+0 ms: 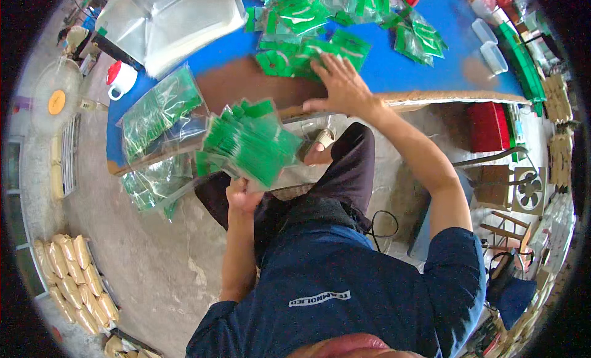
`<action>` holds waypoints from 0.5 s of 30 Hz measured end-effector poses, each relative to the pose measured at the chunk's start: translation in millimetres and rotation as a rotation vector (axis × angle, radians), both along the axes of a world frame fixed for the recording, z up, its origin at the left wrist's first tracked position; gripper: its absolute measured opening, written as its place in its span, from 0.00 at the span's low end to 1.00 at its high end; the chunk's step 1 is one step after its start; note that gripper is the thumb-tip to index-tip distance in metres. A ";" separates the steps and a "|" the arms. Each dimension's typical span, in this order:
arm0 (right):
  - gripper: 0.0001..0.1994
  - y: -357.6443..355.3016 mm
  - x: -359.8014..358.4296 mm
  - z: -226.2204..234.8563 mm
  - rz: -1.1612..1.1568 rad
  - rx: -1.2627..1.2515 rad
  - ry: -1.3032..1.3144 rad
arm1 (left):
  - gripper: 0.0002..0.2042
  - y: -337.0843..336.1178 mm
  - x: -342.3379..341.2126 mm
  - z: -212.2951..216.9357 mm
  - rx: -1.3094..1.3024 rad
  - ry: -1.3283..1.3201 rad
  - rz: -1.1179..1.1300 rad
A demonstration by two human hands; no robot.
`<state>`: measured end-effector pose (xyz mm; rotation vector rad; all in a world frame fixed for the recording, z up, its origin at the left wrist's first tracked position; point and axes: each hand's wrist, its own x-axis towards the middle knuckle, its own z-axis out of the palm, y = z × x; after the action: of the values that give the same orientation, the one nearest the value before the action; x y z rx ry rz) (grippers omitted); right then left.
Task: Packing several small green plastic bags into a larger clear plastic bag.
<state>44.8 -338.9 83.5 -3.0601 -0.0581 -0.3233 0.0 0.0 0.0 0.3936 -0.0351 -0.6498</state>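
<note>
My left hand grips a thick, fanned stack of green packets in clear plastic sleeves, near the table's front edge, above my lap. Over on the table, my right hand has its fingers spread at the near side of a loose pile of green packets. Its fingertips rest on or just above a green packet; I cannot tell if they touch. Left of the stack lies a clear bag full of green packets. Another clear bag with green packets hangs below the table edge.
The blue table has a worn brown patch in front of me. A large clear bin and a white mug with a red lid stand at left. Clear small tubs sit at right. Under the table is a red box.
</note>
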 end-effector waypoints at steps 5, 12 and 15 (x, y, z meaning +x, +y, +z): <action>0.29 13.6 -27.7 -8.7 0.509 0.115 -0.228 | 0.38 12.9 -13.1 -25.6 -0.028 -0.036 0.004; 0.08 12.1 14.9 -8.5 0.163 0.259 -0.326 | 0.34 15.0 19.1 -21.9 -0.161 -0.072 0.015; 0.12 -5.6 51.3 17.3 -0.052 0.507 -0.558 | 0.34 11.8 20.9 -12.7 -0.116 -0.069 0.072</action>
<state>96.1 -344.5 100.9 -2.3950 0.0670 -1.0085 20.9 11.8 -12.7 0.3041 -0.1235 -0.5597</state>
